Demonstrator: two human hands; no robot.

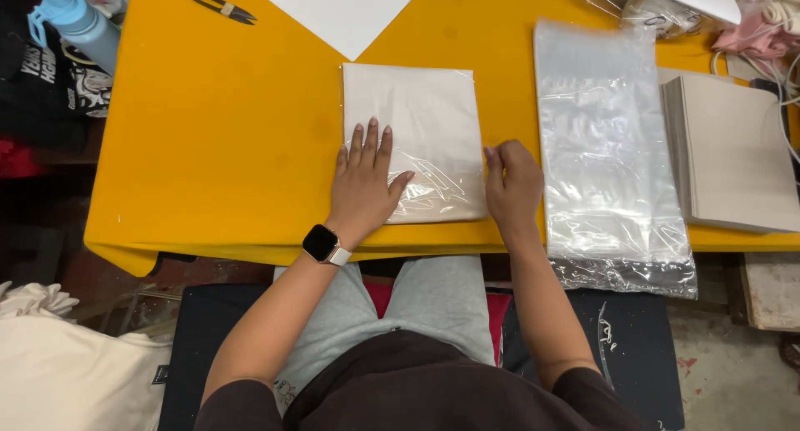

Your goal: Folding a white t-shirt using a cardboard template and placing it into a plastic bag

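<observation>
Left hand [364,181] lies flat, fingers spread, palm down on the near left part of a bagged cream cloth packet [414,139], which rests at the middle of the yellow table [217,131]. Right hand [512,185] sits at the packet's near right edge, fingers curled down against the clear wrapping; whether it pinches the film cannot be told. A smartwatch [321,244] is on the left wrist. Just right of the packet lies a stack of clear plastic bags [604,148], overhanging the table's near edge. Further right, a pile of folded cream cloth [733,152]. Small black snips [221,6] and a blue bottle [79,23] lie at the far left
</observation>
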